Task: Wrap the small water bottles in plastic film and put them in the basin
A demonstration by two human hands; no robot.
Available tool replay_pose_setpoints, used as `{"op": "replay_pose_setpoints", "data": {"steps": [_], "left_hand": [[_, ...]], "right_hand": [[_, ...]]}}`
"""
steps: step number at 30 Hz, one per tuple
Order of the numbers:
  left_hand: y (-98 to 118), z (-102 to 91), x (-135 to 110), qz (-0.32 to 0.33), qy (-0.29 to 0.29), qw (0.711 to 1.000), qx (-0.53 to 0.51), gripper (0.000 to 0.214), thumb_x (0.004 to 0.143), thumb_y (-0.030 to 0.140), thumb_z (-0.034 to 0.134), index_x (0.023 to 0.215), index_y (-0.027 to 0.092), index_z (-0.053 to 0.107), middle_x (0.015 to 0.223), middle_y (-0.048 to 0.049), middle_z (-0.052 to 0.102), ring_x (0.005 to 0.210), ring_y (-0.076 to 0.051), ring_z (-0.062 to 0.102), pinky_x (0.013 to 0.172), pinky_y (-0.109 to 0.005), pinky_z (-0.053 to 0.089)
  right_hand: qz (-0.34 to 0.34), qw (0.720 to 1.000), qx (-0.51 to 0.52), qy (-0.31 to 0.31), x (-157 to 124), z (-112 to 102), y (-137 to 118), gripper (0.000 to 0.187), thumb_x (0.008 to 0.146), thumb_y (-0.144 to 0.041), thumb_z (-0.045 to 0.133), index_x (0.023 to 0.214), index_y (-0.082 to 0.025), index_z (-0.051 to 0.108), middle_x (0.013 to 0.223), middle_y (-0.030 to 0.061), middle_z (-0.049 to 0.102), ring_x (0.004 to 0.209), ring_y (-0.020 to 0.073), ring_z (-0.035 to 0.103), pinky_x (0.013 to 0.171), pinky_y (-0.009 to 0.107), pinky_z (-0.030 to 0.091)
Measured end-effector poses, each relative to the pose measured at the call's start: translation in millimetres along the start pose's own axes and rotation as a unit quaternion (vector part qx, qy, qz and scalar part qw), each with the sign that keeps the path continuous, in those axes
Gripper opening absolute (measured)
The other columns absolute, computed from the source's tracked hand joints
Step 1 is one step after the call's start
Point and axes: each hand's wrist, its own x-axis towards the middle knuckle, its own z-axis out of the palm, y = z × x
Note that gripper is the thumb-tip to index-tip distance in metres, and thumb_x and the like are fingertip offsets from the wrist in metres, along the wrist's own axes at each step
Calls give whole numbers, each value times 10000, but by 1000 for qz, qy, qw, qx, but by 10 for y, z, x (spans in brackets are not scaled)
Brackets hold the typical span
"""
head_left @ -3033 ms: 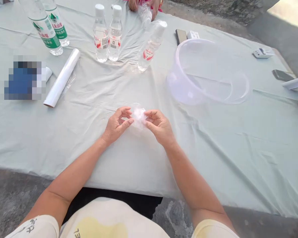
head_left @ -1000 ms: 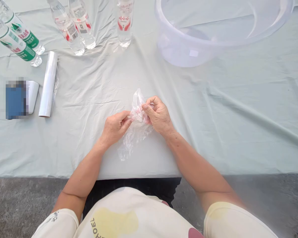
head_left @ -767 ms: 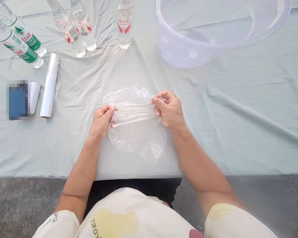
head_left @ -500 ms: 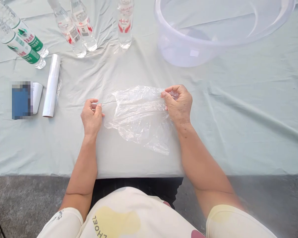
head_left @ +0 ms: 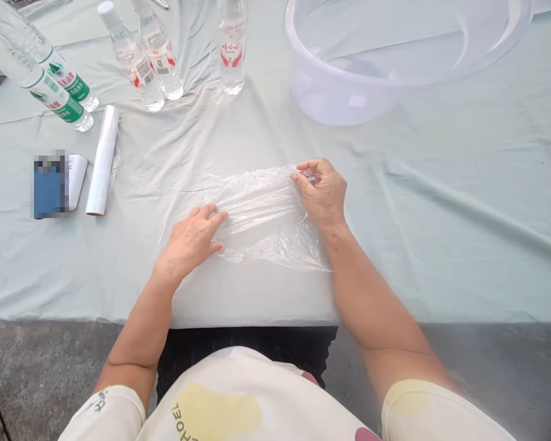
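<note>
A crumpled sheet of clear plastic film stretches across the cloth between my hands. Its upper right corner is bunched and pinched in the fingers of my right hand. At the left end of the film is my left hand, palm down with fingers spread, its fingertips touching the film. Creases run through the film from one hand to the other. Left of my left hand lies a white roll of plastic film.
A large translucent basin stands at the upper right. Several water bottles, including a red-labelled bottle and a green-labelled bottle, stand at the back. A white case and a blurred blue object lie left on the pale green tablecloth.
My left hand has moved right and onto the film's left end, its fingers spreading. The film is pulled straighter and its lower edge has shifted. My right hand keeps its pinch.
</note>
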Motion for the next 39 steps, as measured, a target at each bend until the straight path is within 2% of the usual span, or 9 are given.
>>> {"op": "replay_pose_setpoints", "data": {"steps": [7, 12, 16, 21, 26, 29, 33, 37, 39], "left_hand": [[-14, -63, -227, -70, -74, 991, 90, 809, 784, 443, 775, 1482, 286, 398, 1624, -81, 335, 1194, -302, 552, 595, -334, 531], [-16, -40, -201, -87, -103, 988, 73, 1004, 707, 580, 797, 1538, 293, 312, 1635, -128, 263, 1257, -342, 512, 694, -368, 556], [-47, -42, -171, -78, -107, 990, 55, 1095, 665, 635, 796, 1564, 306, 266, 1615, -146, 248, 1269, -356, 502, 787, -399, 554], [-214, -90, -143, -49, -97, 994, -15, 1060, 705, 727, 686, 1576, 347, 214, 1575, -89, 306, 1148, -282, 589, 828, -368, 535], [-448, -92, -67, -54, -65, 993, -84, 827, 834, 767, 492, 1527, 353, 312, 1494, -48, 405, 1025, -223, 622, 819, -342, 511], [-558, -38, -41, -47, -49, 996, -51, 768, 810, 682, 613, 1472, 357, 397, 1478, -52, 404, 1111, -256, 573, 838, -342, 494], [-662, 62, -47, -11, -39, 999, -12, 975, 659, 642, 781, 1490, 330, 378, 1512, -74, 383, 1184, -309, 487, 875, -362, 465], [-721, 149, -33, 8, -19, 1000, -9, 1118, 583, 643, 825, 1525, 291, 335, 1525, -103, 377, 1198, -343, 446, 955, -409, 403], [-732, 174, -18, 10, -14, 1000, -22, 1159, 566, 634, 837, 1540, 297, 307, 1518, -110, 385, 1194, -346, 444, 956, -412, 389]], "right_hand": [[28, 998, -15, 58, 145, -139, 77, 108, 812, -240, 605, 917, -215, 604, 958, 13, 661, 649, 126, 564, 744, 361, 527], [-28, 989, -51, 140, 38, -327, -201, 125, 878, -188, 542, 988, -226, 588, 1083, 62, 663, 780, 158, 603, 799, 375, 511], [-200, 970, -92, -100, -323, -283, -493, 164, 939, -317, 573, 1077, -247, 626, 1136, 85, 678, 1027, 228, 640, 853, 404, 537], [-317, 816, -265, -404, -694, -225, -487, 747, 767, -366, 812, 1439, -308, 490, 1608, 123, 354, 1488, 379, 329, 1135, 604, 377], [-277, 771, -359, -447, -800, -442, -291, 836, 788, -440, 790, 1523, -313, 413, 1672, 140, 208, 1548, 398, 165, 1195, 647, 259], [-279, 761, -375, -450, -844, -615, -200, 813, 810, -464, 763, 1529, -320, 412, 1678, 131, 189, 1557, 383, 140, 1202, 628, 268], [-268, 740, -395, -475, -900, -870, -115, 836, 793, -440, 770, 1538, -344, 403, 1683, 105, 187, 1552, 378, 165, 1193, 627, 302], [-229, 719, -398, -521, -730, -1127, -288, 705, 739, -500, 774, 1408, -436, 561, 1596, 39, 407, 1444, 403, 412, 1126, 646, 412], [-217, 741, -374, -514, -523, -1132, -514, 477, 782, -569, 703, 1253, -509, 658, 1403, -2, 622, 1275, 391, 596, 1047, 645, 492]]}}
